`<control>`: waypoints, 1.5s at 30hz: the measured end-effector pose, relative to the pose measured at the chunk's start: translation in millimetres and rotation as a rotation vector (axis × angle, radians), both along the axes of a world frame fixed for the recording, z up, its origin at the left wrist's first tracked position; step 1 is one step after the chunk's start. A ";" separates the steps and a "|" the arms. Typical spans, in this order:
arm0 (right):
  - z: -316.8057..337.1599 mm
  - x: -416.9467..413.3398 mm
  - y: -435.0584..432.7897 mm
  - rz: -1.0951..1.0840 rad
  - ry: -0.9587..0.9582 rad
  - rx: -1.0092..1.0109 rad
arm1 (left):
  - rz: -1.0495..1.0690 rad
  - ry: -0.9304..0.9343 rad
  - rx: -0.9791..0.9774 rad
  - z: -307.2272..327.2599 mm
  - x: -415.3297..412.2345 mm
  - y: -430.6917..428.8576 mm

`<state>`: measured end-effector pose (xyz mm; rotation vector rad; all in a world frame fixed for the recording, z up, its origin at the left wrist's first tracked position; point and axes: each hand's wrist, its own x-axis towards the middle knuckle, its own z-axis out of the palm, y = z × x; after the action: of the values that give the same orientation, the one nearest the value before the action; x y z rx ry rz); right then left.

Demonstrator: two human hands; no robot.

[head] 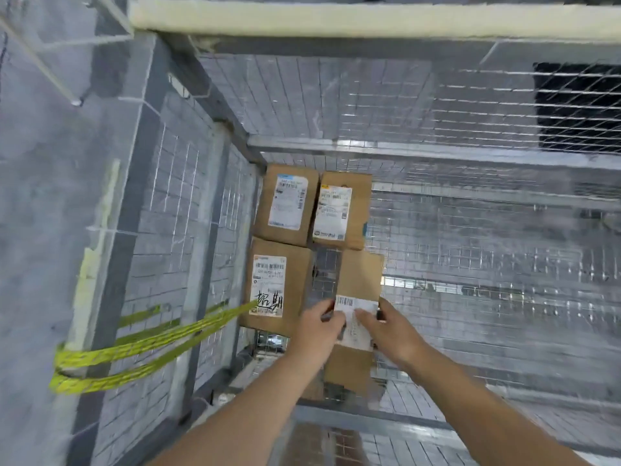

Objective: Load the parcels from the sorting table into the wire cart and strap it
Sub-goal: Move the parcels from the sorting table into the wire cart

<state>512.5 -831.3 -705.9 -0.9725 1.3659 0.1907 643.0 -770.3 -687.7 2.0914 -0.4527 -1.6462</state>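
Parcel (359, 274) is gripped at its side edges by left hand (319, 327) and right hand (391, 331); stiff cardboard, probably light.

Grey wire-mesh cart floor (470, 314) with three brown, white-labelled cardboard parcels (285, 203) packed close together (in the far-left corner).

Wire cart (403, 151): grey metal frame and welded wire mesh, bare finish, glossy where light strikes it. Each parcel (298, 280): brown cardboard, matt. Shipping labels (268, 285): white printed paper, smooth. Strap (84, 358): yellow woven webbing, coarse texture. Top-rail padding (336, 18): cream, foam-like, matt. Floor (33, 163): grey, matt, mottled.
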 end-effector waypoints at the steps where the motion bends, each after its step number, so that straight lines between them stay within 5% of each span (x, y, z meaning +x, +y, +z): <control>1: -12.4 4.4 -0.7 0.012 0.003 0.008 | -0.010 -0.013 0.006 -13.1 3.0 -0.1; 8: -96.2 39.6 -14.3 0.082 0.056 0.066 | -0.087 -0.234 -0.042 -79.2 29.3 -7.2; 17: -128.5 54.6 -13.4 0.015 0.056 0.061 | -0.120 -0.508 0.016 -115.8 30.9 -19.0; 27: -113.0 46.1 -25.2 0.191 0.105 -0.052 | -0.139 -0.463 0.019 -104.1 33.5 -27.9; 36: 14.8 6.2 -58.5 0.221 0.161 -0.230 | -0.271 -0.352 -0.164 13.7 22.8 -41.0; 45: 280.7 -32.5 -82.5 0.463 0.224 -0.586 | -0.566 -0.490 -0.381 235.8 35.2 -53.8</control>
<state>479.9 -913.8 -425.2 -1.8046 1.4094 0.2580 678.1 -824.1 -451.9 2.1592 -1.5015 -1.1381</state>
